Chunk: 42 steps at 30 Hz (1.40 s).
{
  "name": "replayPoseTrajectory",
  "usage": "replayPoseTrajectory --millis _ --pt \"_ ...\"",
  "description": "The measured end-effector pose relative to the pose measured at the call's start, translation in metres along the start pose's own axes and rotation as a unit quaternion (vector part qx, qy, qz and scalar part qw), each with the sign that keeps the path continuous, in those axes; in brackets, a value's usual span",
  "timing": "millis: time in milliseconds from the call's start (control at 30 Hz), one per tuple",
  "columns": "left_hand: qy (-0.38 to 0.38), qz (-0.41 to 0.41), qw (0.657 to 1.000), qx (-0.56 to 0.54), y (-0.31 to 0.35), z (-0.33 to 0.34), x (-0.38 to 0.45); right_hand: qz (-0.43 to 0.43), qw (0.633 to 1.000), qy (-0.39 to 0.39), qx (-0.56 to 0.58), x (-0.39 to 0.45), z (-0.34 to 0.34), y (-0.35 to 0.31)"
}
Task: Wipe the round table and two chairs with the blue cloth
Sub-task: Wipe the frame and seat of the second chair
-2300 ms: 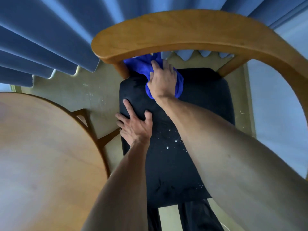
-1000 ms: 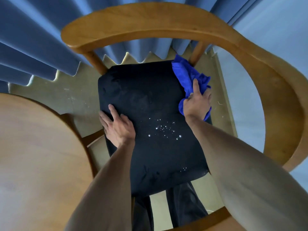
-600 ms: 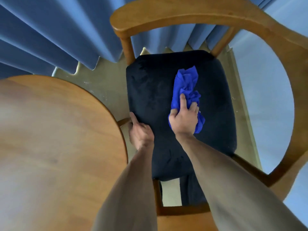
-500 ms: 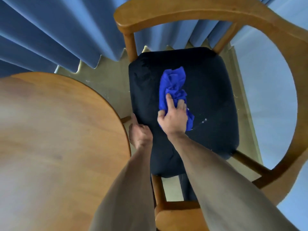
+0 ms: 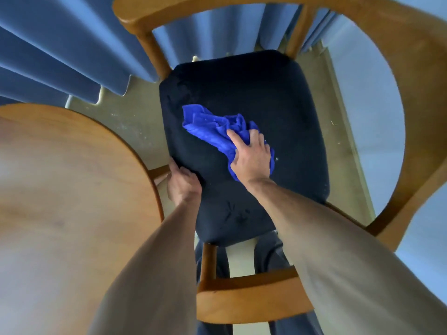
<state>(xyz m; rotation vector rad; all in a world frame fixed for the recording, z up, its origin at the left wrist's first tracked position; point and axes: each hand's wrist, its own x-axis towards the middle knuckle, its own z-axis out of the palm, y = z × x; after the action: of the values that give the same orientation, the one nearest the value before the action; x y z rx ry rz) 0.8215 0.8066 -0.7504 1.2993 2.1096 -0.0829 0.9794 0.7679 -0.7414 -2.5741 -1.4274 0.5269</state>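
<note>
**On the chair seat: wiping the cushion**

On the dark navy padded seat [image 5: 254, 97] of the curved-back wooden armchair [image 5: 411, 76], my right hand [image 5: 251, 158] presses the crumpled bright-blue microfibre cloth [image 5: 208, 126], fingers curled over its near end, holding it bunched. The rest of the cloth trails toward the seat's far-left part. My left hand [image 5: 182, 183] grips the seat's left edge, fingers wrapped under, steadying the chair. The round wooden table [image 5: 67, 189] sits just beside it on the left; blue pleated curtains [image 5: 60, 52] hang behind.

To do this well, I judge:
- Flatten the cloth more; bunched like this, little of it touches the fabric.
- Sweep in overlapping strokes from back to front so crumbs leave over the front edge, not into the corners.
- A small pale speck [image 5: 276, 158] lies just right of my hand; catch it on the next pass.
- Keep the left-hand brace so the chair doesn't shift.
- Seat done, the wooden backrest and arms need a pass too. No second chair is in view.
</note>
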Motion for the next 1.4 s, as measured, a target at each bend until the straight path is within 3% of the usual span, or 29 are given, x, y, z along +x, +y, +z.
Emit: replayPoseTrajectory --millis 167,367,567,700,967,1133,1200,1267,1333,1400 --pt "0.048 -0.046 0.997 0.027 0.009 0.024 -0.032 0.129 0.991 0.028 0.006 0.004 -0.018 0.063" --pt "0.032 -0.001 0.995 0.092 0.039 0.045 -0.053 0.319 0.944 0.057 0.055 -0.025 -0.025 0.112" --pt "0.031 0.058 0.992 0.110 0.054 0.049 -0.050 0.324 0.941 0.085 0.047 -0.033 -0.022 0.106" --pt "0.032 0.167 0.971 0.170 0.050 0.041 -0.034 0.313 0.944 0.100 0.036 -0.050 -0.013 0.090" --pt "0.036 0.213 0.967 0.131 0.073 -0.001 0.020 0.260 0.959 0.095 0.061 -0.067 0.012 0.034" --pt "0.009 0.256 0.956 0.142 0.053 -0.017 0.020 0.252 0.955 0.121 0.098 -0.060 0.006 0.019" --pt "-0.015 0.318 0.937 0.142 0.044 -0.019 0.013 0.217 0.961 0.111 0.134 -0.055 -0.003 0.026" --pt "-0.061 0.422 0.889 0.168 0.040 -0.016 0.001 0.208 0.955 0.112 0.177 -0.049 -0.010 0.033" --pt "-0.113 0.508 0.827 0.213 0.046 -0.006 -0.016 0.260 0.933 0.160 0.190 -0.043 -0.018 0.046" --pt "-0.136 0.545 0.789 0.248 0.057 0.009 -0.034 0.369 0.885 0.228 0.170 -0.038 -0.024 0.071"
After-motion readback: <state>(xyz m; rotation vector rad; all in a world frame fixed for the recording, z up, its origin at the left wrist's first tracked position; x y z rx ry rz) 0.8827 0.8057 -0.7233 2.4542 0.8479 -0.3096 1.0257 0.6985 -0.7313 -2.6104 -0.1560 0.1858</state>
